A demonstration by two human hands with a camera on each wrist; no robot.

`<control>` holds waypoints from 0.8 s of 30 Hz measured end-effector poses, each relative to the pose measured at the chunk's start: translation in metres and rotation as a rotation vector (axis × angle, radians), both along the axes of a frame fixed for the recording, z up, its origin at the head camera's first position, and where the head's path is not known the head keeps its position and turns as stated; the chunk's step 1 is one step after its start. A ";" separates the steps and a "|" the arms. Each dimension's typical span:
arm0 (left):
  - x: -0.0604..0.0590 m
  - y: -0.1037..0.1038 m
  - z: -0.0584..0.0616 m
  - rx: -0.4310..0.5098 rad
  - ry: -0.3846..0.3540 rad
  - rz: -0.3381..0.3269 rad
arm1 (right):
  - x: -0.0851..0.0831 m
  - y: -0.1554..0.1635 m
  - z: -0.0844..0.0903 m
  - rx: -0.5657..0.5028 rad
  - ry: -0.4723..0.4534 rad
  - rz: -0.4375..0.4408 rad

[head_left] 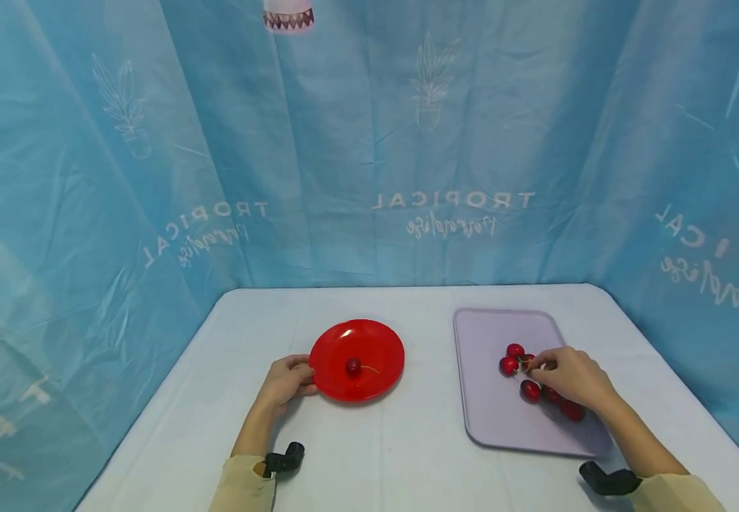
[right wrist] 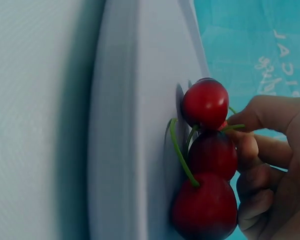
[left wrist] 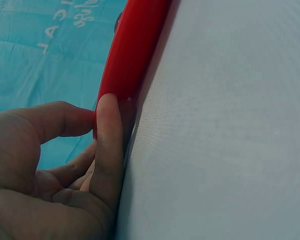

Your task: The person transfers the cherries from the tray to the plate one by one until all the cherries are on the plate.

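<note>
My left hand [head_left: 288,384] pinches the left rim of a round red plate [head_left: 385,348]. In the left wrist view, the thumb lies on one face of the red plate [left wrist: 135,50] and a finger on its underside. One cherry [head_left: 353,366] with a thin stem sits on the plate. Over a pale purple tray [head_left: 491,419], my right hand [head_left: 574,377] has thumb and forefinger together at a green cherry stem [right wrist: 233,127]. Several dark red cherries [head_left: 530,390] lie around and under those fingers; the hand partly hides some.
Both plate and tray stand on a white-covered table [head_left: 407,441], the tray on the right. Blue printed curtains [head_left: 369,142] hang behind and at both sides. A black wrist mount [head_left: 284,459] is on the left wrist and another black mount [head_left: 609,480] on the right.
</note>
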State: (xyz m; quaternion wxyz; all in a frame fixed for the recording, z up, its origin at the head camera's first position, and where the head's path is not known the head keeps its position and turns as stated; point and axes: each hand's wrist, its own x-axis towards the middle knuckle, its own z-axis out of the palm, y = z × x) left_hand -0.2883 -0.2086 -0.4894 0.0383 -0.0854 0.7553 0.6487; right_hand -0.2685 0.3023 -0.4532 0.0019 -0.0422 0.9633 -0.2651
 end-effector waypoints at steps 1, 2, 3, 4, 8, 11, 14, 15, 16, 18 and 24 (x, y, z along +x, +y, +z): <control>-0.001 0.000 0.000 0.002 0.001 0.001 | 0.000 0.000 0.000 -0.010 -0.002 0.003; -0.001 0.000 0.000 0.003 0.005 0.001 | 0.000 0.001 0.001 -0.018 -0.006 0.007; -0.002 0.000 -0.001 0.005 0.007 0.000 | 0.000 0.001 0.000 -0.025 -0.007 0.002; -0.003 0.000 -0.001 0.006 0.012 -0.002 | 0.000 0.001 0.000 -0.030 -0.006 -0.001; -0.002 0.000 -0.004 -0.006 0.007 0.007 | 0.000 0.002 -0.003 -0.037 0.005 -0.024; 0.000 0.002 -0.004 -0.017 0.006 0.010 | 0.000 0.001 -0.005 -0.039 0.035 -0.037; 0.002 0.002 -0.003 -0.010 0.007 0.003 | 0.001 0.001 -0.006 -0.049 0.060 -0.044; 0.002 0.002 -0.002 -0.008 0.010 0.002 | 0.001 0.000 -0.006 -0.053 0.067 -0.045; 0.002 0.002 -0.002 -0.005 0.009 0.004 | 0.001 -0.001 -0.006 -0.058 0.071 -0.047; 0.003 0.002 0.000 0.001 0.009 0.005 | 0.001 -0.002 -0.006 -0.070 0.073 -0.048; 0.002 0.001 0.001 -0.003 0.010 0.006 | -0.001 -0.004 -0.006 -0.132 0.071 -0.062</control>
